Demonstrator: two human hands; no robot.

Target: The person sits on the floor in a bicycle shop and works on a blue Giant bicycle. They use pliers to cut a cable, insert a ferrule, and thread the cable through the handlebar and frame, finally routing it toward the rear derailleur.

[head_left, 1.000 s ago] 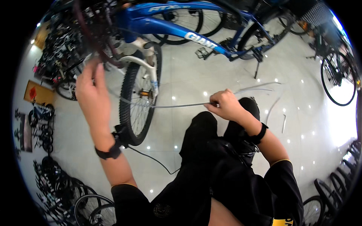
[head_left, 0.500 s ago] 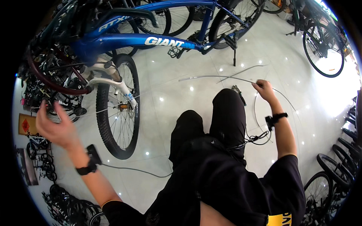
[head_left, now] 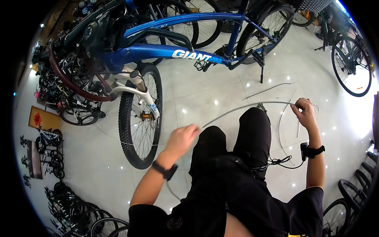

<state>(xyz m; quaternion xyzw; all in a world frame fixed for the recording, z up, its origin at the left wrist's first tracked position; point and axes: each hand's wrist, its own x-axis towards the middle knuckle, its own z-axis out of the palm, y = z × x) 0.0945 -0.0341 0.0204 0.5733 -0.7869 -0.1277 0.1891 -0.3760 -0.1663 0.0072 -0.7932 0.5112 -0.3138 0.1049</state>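
A grey bicycle cable housing (head_left: 246,106) arches over my knees between my two hands. My right hand (head_left: 304,112) pinches its right end, and a short bit sticks out past the fingers. My left hand (head_left: 181,142), slightly blurred, has its fingers closed at the housing's left end, above my left knee. A thin pale wire (head_left: 136,144) runs leftward from near my left hand, across the front wheel (head_left: 141,118) of a blue bicycle (head_left: 158,54). Which of the two, wire or housing, the left fingers pinch is partly hidden.
The blue bicycle stands ahead on its kickstand (head_left: 261,73). A short dark cable (head_left: 268,90) and a thin curved cable (head_left: 280,126) lie on the tiled floor (head_left: 185,89). Black cords (head_left: 278,161) hang beside my right thigh. More bicycles (head_left: 351,65) stand around the sides.
My left hand has swung from far left, where its fingers were apart, in to the housing's left end. My right hand keeps its pinch. The view has shifted, moving the bicycle rightward and down.
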